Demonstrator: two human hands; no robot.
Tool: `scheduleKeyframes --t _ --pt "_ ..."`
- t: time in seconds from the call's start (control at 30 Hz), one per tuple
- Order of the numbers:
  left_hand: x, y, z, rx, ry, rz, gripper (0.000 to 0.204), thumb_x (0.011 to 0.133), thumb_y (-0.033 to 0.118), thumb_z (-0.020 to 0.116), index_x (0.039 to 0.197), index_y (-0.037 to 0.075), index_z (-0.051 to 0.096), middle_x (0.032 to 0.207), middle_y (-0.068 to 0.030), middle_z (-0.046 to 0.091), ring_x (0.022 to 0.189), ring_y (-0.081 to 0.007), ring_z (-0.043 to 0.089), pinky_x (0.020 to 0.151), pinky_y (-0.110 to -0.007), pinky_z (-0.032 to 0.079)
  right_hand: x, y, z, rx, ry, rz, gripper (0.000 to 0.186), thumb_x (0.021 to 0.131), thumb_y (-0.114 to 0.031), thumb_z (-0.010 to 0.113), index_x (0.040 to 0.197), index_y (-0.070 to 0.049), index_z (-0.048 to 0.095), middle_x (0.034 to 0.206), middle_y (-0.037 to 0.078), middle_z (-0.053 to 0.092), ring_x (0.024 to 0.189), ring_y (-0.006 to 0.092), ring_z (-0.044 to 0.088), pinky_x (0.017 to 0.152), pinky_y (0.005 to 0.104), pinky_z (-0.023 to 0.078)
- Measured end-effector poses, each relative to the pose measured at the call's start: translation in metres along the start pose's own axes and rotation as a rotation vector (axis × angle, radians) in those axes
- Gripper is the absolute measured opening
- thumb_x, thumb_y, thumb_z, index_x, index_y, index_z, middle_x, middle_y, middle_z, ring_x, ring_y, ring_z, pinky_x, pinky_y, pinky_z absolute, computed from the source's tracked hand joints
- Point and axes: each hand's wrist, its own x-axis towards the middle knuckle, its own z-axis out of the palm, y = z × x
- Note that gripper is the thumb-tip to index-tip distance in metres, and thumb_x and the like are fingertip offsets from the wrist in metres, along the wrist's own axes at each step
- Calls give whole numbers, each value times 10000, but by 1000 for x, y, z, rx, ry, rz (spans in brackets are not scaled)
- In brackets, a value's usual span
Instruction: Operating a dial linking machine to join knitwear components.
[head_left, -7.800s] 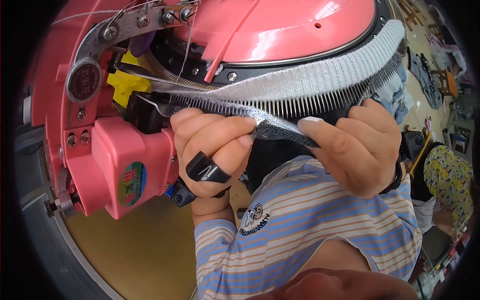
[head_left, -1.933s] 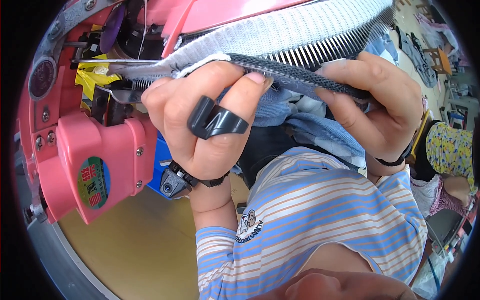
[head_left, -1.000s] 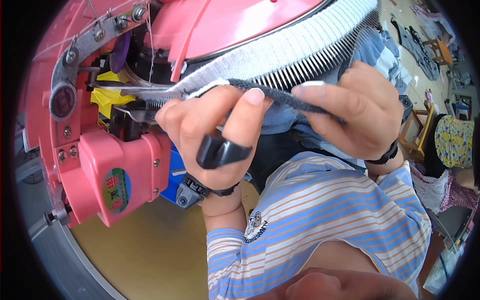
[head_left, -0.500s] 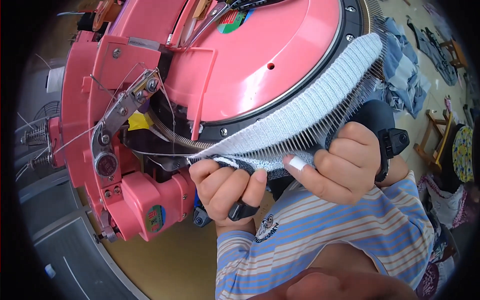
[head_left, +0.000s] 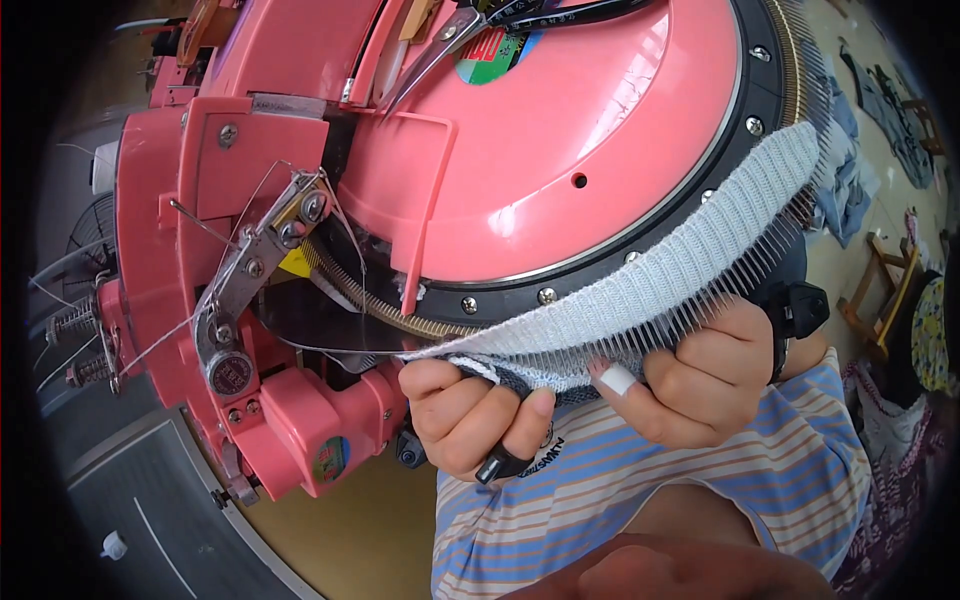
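Observation:
A pink linking machine [head_left: 540, 190] with a round dial fills the upper middle. Along its near rim, a light grey ribbed knit band [head_left: 660, 280] sits on the row of metal needle points [head_left: 745, 270]. My left hand [head_left: 470, 420] is closed on the edge of a light and dark grey knit fabric [head_left: 545, 377] just below the points, near the band's left end. Farther right, my right hand [head_left: 700, 375] grips the same fabric with its fingers curled; its thumb, wrapped in white tape, presses against the needle points. Most of the fabric is hidden behind my hands.
Scissors [head_left: 450, 40] with black handles lie on the dial. Left of my left hand stands the machine's metal thread arm [head_left: 245, 265], with a dark plate [head_left: 320, 318] beside it. On the floor at right are denim garments [head_left: 845, 185] and a wooden stool [head_left: 880, 290].
In the picture the machine, the knit band and both hands have shifted a little down and right. Both hands keep their hold on the fabric.

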Motion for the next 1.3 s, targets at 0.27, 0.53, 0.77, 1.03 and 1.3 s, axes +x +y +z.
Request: scheduleKeyframes --t 0.27,0.53,0.77,1.03,1.3 --pt "6 1 -7 23 -119 -9 223 677 138 651 900 129 656 784 9 451 660 -137 412 581 -304 288 0 -2 -3 128 30 71 104 605 -110 631 700 -70 620 537 -56 358 447 50 314 422 212 174" --pt "4 -1 -7 50 -146 40 245 706 151 625 947 111 630 796 -17 416 652 -151 398 575 -325 297 5 -6 -4 110 19 127 95 601 -101 629 688 -69 610 540 -51 374 445 53 332 416 209 191" --pt "3 1 9 87 20 -1 160 699 166 638 858 159 653 766 31 406 670 -111 393 589 -297 257 3 -10 -8 64 -39 168 186 598 -190 647 759 -105 609 576 -30 424 514 106 349 461 251 281" --pt "-10 -10 39 439 321 278 112 848 248 537 866 149 588 769 29 371 700 -84 401 601 -294 255 3 -5 -8 -2 43 172 139 607 -157 615 722 -82 595 569 -22 443 474 92 354 432 233 253" --pt "-7 -1 39 488 280 205 57 810 177 593 849 160 630 810 13 390 703 -90 408 583 -271 263 -32 15 -20 181 -116 226 187 612 -88 611 787 -23 614 652 20 522 450 96 400 406 222 286"
